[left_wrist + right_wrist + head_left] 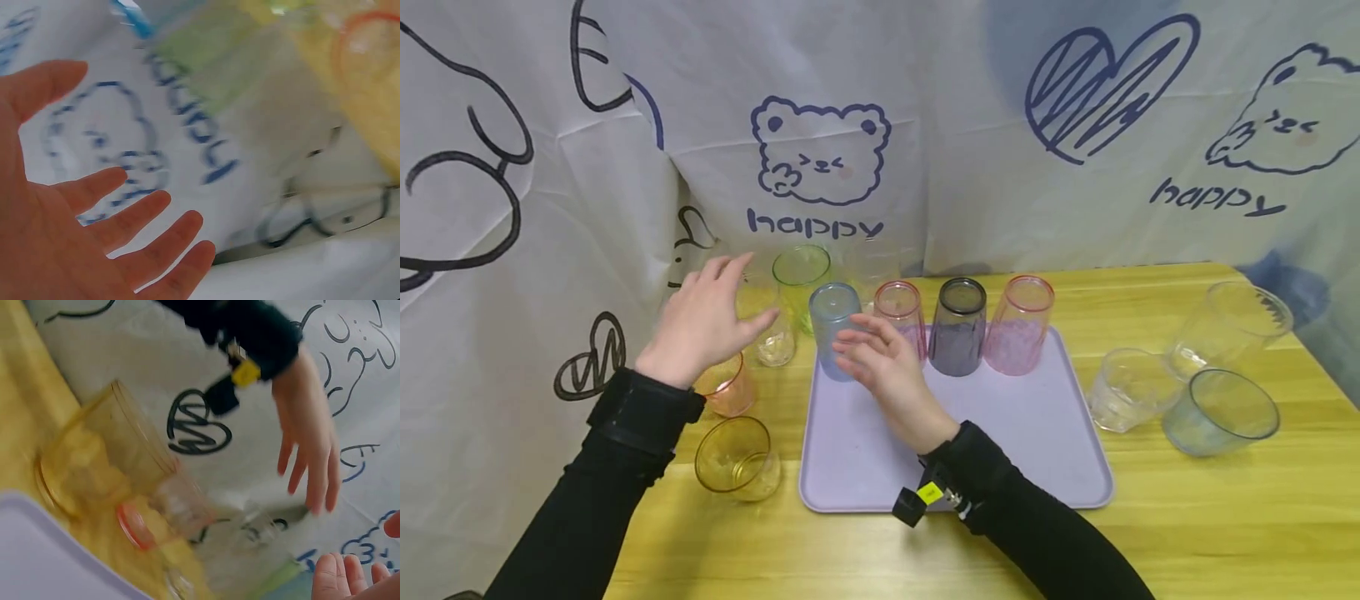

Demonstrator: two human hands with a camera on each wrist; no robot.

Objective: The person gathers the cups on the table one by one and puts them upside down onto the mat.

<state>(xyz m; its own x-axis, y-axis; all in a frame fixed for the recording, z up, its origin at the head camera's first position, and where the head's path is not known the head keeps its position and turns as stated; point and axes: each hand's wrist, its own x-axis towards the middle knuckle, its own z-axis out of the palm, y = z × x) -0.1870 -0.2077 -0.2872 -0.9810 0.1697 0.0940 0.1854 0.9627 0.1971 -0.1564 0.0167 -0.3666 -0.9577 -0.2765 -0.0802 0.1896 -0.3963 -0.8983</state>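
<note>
My left hand (703, 321) is raised over the left glasses, fingers spread and thumb apart, holding nothing. Just beyond its thumb stands a clear glass (777, 346), and an orange-pink glass (734, 397) is partly hidden below the wrist. Above the lilac tray (1000, 450) hovers my right hand (891, 383), fingers loosely bent and nothing in them. Its fingertips overlap a blue glass (829, 337) in the head view. That glass stands upside down at the tray's back edge, in a row with a pink glass (898, 302), a dark grey glass (957, 337) and another pink glass (1018, 337).
An amber glass (752, 475) stands left of the tray, a green glass (801, 268) behind it. Right of the tray are a clear tumbler (1120, 396), a tall clear glass (1232, 329) and a grey-blue glass (1213, 421). A printed cloth (970, 192) hangs behind the wooden table (1225, 517).
</note>
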